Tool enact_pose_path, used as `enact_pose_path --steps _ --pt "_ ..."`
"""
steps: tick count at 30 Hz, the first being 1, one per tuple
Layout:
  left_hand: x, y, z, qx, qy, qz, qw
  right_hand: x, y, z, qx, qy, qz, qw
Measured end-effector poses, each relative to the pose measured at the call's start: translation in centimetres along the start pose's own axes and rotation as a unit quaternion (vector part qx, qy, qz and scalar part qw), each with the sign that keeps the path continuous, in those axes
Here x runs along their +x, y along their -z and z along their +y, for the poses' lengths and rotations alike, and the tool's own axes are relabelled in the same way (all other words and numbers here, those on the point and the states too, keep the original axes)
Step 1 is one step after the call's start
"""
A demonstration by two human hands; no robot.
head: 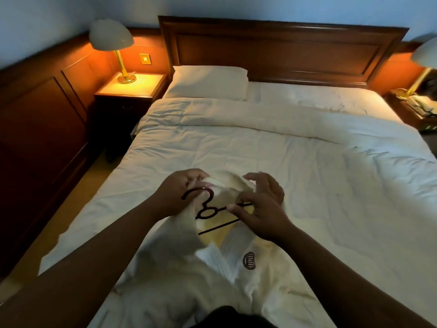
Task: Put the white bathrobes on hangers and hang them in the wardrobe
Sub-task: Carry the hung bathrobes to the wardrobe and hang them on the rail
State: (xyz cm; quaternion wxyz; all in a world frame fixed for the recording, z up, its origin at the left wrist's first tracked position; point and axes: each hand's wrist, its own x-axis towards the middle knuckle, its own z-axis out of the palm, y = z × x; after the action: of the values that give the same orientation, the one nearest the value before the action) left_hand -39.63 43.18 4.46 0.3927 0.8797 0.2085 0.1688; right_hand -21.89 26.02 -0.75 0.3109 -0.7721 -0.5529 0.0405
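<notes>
White bathrobe (pixel 236 275) is clutched in the left hand's (pixel 179 192) curled fingers, black hanger (pixel 218 226) pinched by the right hand (pixel 260 209); one shoulder could be unseated by an uneven tug.

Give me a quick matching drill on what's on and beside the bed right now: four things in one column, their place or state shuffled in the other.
Things:
1. hanger
2. bathrobe
3. pillow
4. lamp

Place or state:
A. lit, standing on the nightstand
B. lying against the headboard
C. spread on the duvet, nearest the camera
D. dark, sitting in the bathrobe's neck opening

Pairs: 1-D, 2-C, 3-B, 4-A.
</notes>
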Motion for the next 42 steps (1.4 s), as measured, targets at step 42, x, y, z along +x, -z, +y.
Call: enact_pose_path --steps 42 --pt "-10.7 4.4 -0.2 0.213 -0.063 0.021 0.975 -6.0 0.8 -13.1 -0.117 -0.106 0.066 0.985"
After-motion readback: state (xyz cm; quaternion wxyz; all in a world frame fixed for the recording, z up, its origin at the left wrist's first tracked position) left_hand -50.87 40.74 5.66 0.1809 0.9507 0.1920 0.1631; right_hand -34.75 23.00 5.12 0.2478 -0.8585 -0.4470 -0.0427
